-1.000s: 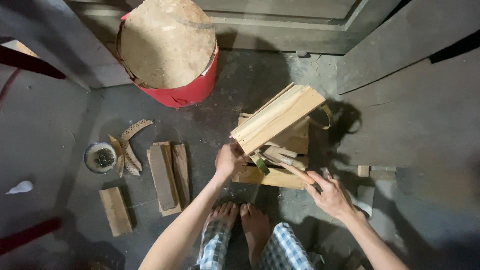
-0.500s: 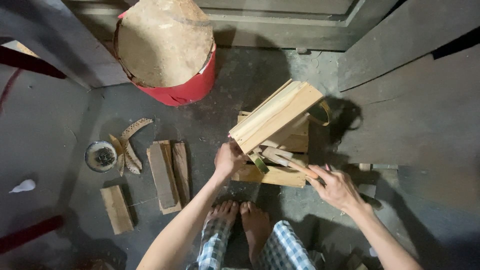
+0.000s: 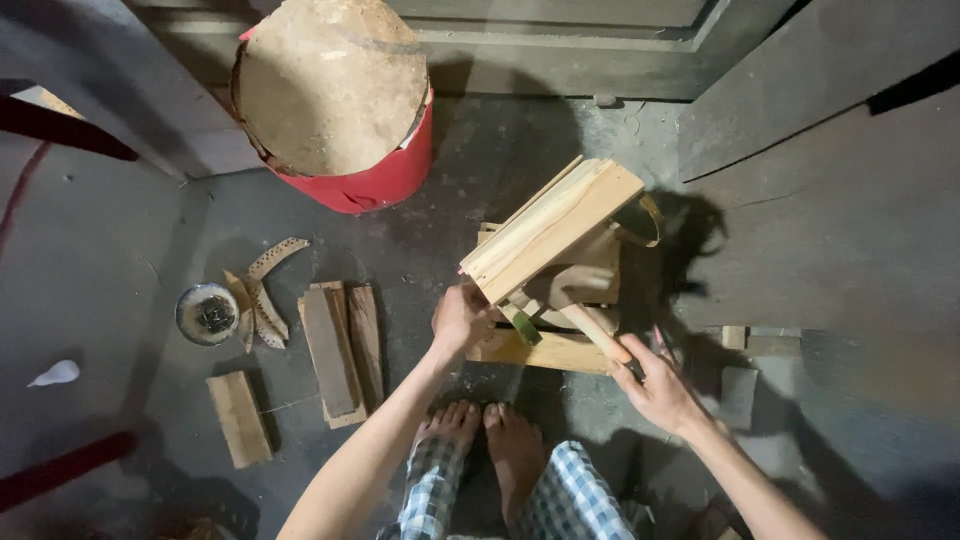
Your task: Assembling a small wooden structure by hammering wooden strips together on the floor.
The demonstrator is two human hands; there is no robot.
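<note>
A pale wooden crate (image 3: 553, 228) made of slats stands tilted on a low wooden frame (image 3: 545, 350) on the dark floor. My left hand (image 3: 462, 318) grips the crate's lower left corner. My right hand (image 3: 660, 385) is closed around a hammer's wooden handle (image 3: 592, 332); its head lies under the crate's edge, partly hidden. My bare feet (image 3: 487, 432) rest just below the frame.
A red drum (image 3: 380, 175) capped by a round worn board stands at the back. Loose planks (image 3: 340, 350), a single short board (image 3: 238, 417), curved wood scraps (image 3: 262, 295) and a small round tin (image 3: 207, 313) lie to the left. Grey boards lean on the right.
My right hand has drawn the hammer handle in closer to the crate. My left hand stays on the crate's corner.
</note>
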